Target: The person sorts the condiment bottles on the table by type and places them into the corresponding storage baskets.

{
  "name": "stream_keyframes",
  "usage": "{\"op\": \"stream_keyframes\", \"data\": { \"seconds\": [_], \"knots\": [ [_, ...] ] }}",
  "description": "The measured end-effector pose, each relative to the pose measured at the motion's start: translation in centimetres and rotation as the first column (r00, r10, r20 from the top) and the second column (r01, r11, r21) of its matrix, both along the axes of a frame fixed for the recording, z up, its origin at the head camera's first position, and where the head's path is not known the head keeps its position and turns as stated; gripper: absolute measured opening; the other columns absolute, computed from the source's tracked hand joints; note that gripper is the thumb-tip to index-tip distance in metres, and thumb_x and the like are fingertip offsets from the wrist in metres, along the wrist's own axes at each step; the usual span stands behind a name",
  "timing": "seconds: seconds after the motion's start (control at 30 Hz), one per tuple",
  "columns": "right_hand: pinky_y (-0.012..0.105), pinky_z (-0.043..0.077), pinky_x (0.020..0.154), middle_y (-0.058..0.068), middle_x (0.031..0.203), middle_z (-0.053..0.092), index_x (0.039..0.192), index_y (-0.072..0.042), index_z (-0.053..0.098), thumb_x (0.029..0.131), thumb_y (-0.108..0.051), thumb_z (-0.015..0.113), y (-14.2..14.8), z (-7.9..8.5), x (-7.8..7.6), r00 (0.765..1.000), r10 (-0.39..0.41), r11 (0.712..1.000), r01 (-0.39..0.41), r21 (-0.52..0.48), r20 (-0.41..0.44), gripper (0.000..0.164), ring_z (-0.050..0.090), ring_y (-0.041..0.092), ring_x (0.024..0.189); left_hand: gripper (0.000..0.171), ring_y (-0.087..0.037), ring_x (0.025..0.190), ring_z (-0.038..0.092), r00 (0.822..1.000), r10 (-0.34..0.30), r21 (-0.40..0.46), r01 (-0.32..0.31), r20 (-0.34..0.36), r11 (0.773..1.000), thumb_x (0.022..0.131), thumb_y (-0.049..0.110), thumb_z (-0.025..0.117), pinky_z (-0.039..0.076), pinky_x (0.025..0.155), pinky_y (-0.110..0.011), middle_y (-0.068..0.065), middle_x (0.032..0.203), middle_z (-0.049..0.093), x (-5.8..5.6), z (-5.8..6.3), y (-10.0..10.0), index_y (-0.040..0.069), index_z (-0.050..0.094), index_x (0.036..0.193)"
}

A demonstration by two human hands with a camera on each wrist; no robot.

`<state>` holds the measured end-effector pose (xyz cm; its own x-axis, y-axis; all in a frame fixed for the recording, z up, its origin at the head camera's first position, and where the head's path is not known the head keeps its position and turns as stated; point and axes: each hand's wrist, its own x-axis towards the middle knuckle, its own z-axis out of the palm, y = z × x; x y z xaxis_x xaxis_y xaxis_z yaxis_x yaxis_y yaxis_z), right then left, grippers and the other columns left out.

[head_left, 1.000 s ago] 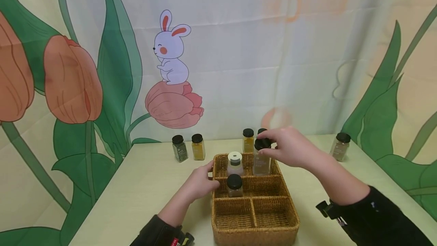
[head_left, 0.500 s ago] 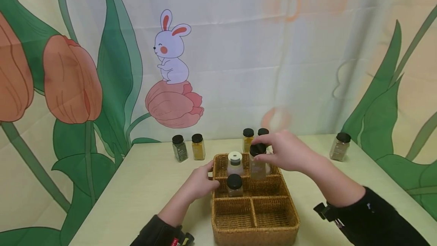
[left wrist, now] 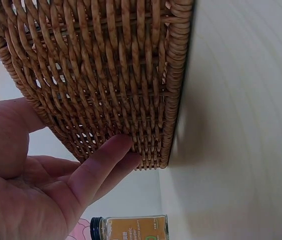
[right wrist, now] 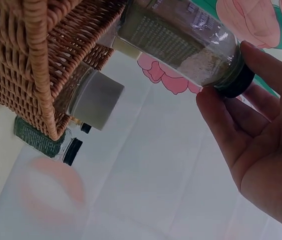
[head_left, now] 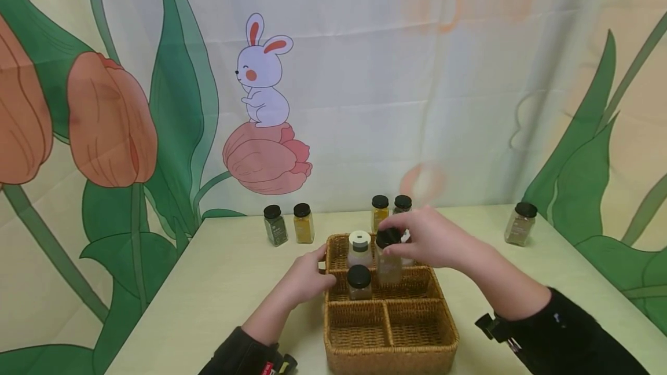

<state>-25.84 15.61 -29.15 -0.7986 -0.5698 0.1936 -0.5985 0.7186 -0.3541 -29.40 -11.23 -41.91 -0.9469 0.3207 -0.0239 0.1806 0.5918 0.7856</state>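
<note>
Jar (head_left: 389, 268) held at the basket's (head_left: 391, 360) middle section
The nearer right hand (head_left: 435, 237) pinches its lid (head_left: 387, 238) from above; the jar is roughly upright, just right of another jar (head_left: 359, 283). The left hand (head_left: 302, 279) grips the basket's left side.

Over my feed I count two hands: the left hand (head_left: 304, 279) below centre and the right hand (head_left: 438, 239) right of centre. Two black sleeves (head_left: 242, 352) (head_left: 570, 328) show along the bottom. I have one wicker basket (head_left: 391, 360) at bottom centre, and I make out four compartments (head_left: 358, 331). I tally seven black-capped jars: one green jar (head_left: 276, 231) and one yellow jar (head_left: 304, 229) left of centre, a second yellow jar (head_left: 379, 219) and a second green jar (right wrist: 38, 137) nearer centre, one greyish jar (head_left: 519, 228) far right, one short jar (head_left: 359, 290) in the basket, and one held jar (head_left: 388, 269). Two pale-capped bottles (head_left: 359, 250) (right wrist: 98, 102) sit near centre. I see one printed rabbit (head_left: 267, 97), upper left.
</note>
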Motion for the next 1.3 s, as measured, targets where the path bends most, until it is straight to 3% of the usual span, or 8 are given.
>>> {"op": "stream_keyframes", "data": {
  "seconds": [0.2,0.4,0.63,0.87,1.07,1.3],
  "knots": [
    [0.021,0.046,0.053,-0.010,0.082,0.068,0.117,-0.021,0.068,0.083,-0.029,0.076,-0.2,-0.5,0.0,1.000,0.024,1.000,-0.024,-0.001,0.002,0.036,0.051,0.001,0.048,0.081,-0.031,0.109,0.066,1.000,0.000,0.007,0.000,0.008,1.000,0.079,0.012,0.065,0.057,0.078,-0.037,-0.016,0.142,0.052,0.0,0.0,0.0,0.009,0.030,0.152],
    [0.021,0.045,0.052,-0.011,0.080,0.067,0.118,-0.020,0.068,0.083,-0.027,0.076,-0.3,-1.0,-0.1,0.999,0.032,0.999,-0.032,-0.004,0.014,0.036,0.047,0.002,0.045,0.081,-0.029,0.107,0.066,1.000,0.000,0.011,0.000,0.012,1.000,0.080,0.013,0.066,0.057,0.077,-0.037,-0.016,0.142,0.052,0.0,0.0,0.1,0.009,0.030,0.152],
    [0.021,0.048,0.060,-0.007,0.092,0.071,0.116,-0.023,0.067,0.083,-0.026,0.076,-0.4,-1.7,-0.1,0.999,0.047,0.999,-0.047,0.002,0.007,0.034,0.058,-0.001,0.061,0.080,-0.028,0.107,0.067,1.000,0.001,0.009,-0.001,0.010,1.000,0.080,0.012,0.065,0.057,0.077,-0.037,-0.016,0.142,0.052,0.0,0.1,0.1,0.009,0.030,0.152],
    [0.020,0.046,0.056,-0.004,0.094,0.072,0.118,-0.017,0.069,0.082,-0.027,0.076,-0.5,-2.1,-0.1,0.999,0.029,0.999,-0.029,0.034,0.016,0.038,0.054,0.000,0.056,0.081,-0.028,0.107,0.067,1.000,0.000,0.009,-0.001,0.010,1.000,0.080,0.013,0.066,0.056,0.074,-0.035,-0.016,0.142,0.052,0.0,0.0,0.1,0.008,0.029,0.153],
    [0.020,0.047,0.061,0.001,0.107,0.072,0.118,-0.015,0.070,0.080,-0.029,0.077,-0.6,-2.6,-0.3,1.000,0.024,0.997,-0.024,0.071,0.001,0.041,0.057,-0.001,0.067,0.083,-0.027,0.107,0.066,1.000,0.009,0.003,-0.009,0.014,1.000,0.080,0.013,0.066,0.056,0.073,-0.035,-0.016,0.143,0.051,0.0,0.0,0.1,0.007,0.027,0.153],
    [0.020,0.048,0.062,-0.001,0.100,0.073,0.114,-0.014,0.072,0.079,-0.029,0.078,-0.9,-3.3,-0.4,1.000,0.026,0.996,-0.028,0.085,0.016,0.038,0.061,0.002,0.074,0.082,-0.028,0.107,0.066,1.000,0.011,0.004,-0.011,0.017,1.000,0.080,0.013,0.066,0.057,0.076,-0.036,-0.017,0.143,0.051,0.1,0.1,0.1,0.007,0.028,0.153]
  ]
}}
